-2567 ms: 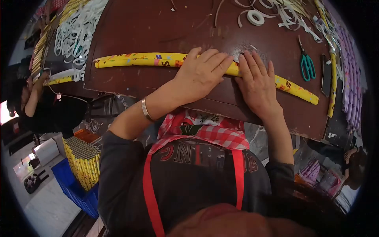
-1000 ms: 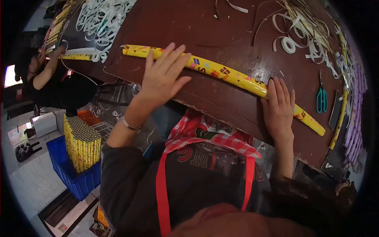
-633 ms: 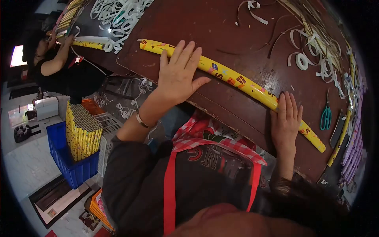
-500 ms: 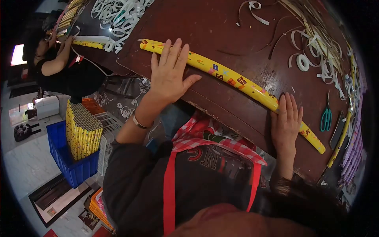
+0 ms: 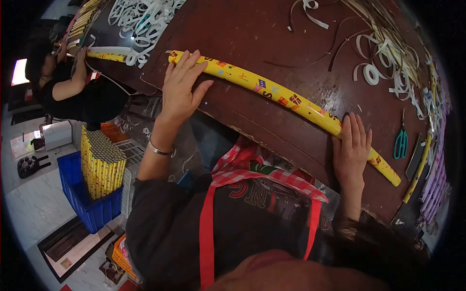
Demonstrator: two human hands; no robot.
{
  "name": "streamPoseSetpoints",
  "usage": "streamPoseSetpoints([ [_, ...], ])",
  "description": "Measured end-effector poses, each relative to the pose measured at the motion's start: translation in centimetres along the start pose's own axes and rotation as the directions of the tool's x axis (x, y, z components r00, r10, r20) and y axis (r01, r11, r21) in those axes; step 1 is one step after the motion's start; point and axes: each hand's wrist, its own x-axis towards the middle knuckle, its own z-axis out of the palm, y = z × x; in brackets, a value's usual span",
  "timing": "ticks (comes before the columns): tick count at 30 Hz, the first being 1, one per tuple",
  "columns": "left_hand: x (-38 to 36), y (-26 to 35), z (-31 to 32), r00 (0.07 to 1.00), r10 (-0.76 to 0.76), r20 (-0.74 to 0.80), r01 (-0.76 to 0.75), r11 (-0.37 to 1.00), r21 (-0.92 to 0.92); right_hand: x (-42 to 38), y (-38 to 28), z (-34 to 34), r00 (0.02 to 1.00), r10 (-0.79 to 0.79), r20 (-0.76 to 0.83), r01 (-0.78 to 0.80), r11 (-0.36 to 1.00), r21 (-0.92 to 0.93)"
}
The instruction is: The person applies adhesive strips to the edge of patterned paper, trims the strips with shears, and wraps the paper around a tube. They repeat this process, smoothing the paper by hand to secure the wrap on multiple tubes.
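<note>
A long yellow patterned roll [image 5: 272,92] lies slantwise across the dark red table [image 5: 233,29]. My left hand [image 5: 182,86] rests flat on the roll near its far left end, fingers stretched and thumb apart. Farther right, my right hand [image 5: 353,145] lies over the roll short of its right end, fingers straight and the thumb hidden beneath or behind the hand. The roll's right tip shows beyond that hand. Neither hand wraps round it.
Green-handled scissors [image 5: 401,143] and a small white tape roll [image 5: 371,74] lie at the right. White strips [image 5: 141,24] are heaped at the top left. A co-worker [image 5: 73,85] stands left. A blue crate [image 5: 92,211] holds upright yellow rolls [image 5: 103,165].
My left hand has slid left along the yellow roll, nearer its left end, uncovering more of its middle. My right hand has hardly moved.
</note>
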Motion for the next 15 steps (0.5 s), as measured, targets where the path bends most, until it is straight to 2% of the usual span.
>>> streamPoseSetpoints([
  [2,-0.13,-0.40,0.01,0.998,0.041,-0.038,-0.042,0.998,-0.041,0.01,-0.03,-0.02,1.000,-0.002,-0.003,0.002,1.000,-0.001],
  [6,0.02,-0.36,-0.08,0.998,0.026,-0.054,-0.030,0.996,-0.083,-0.02,-0.02,0.00,1.000,-0.008,-0.013,0.008,1.000,-0.001],
  [9,0.37,0.23,-0.30,0.998,-0.046,-0.047,0.039,0.991,-0.131,0.02,-0.08,-0.07,1.000,0.005,0.003,-0.005,1.000,0.001],
  [11,0.45,0.19,-0.23,0.999,0.011,-0.037,-0.012,1.000,-0.019,0.00,-0.08,-0.05,1.000,0.007,0.004,-0.007,1.000,0.003],
  [15,0.43,-0.50,-0.38,0.997,0.067,-0.037,-0.066,0.998,0.024,-0.01,-0.07,-0.04,1.000,0.004,-0.001,-0.004,1.000,0.008],
])
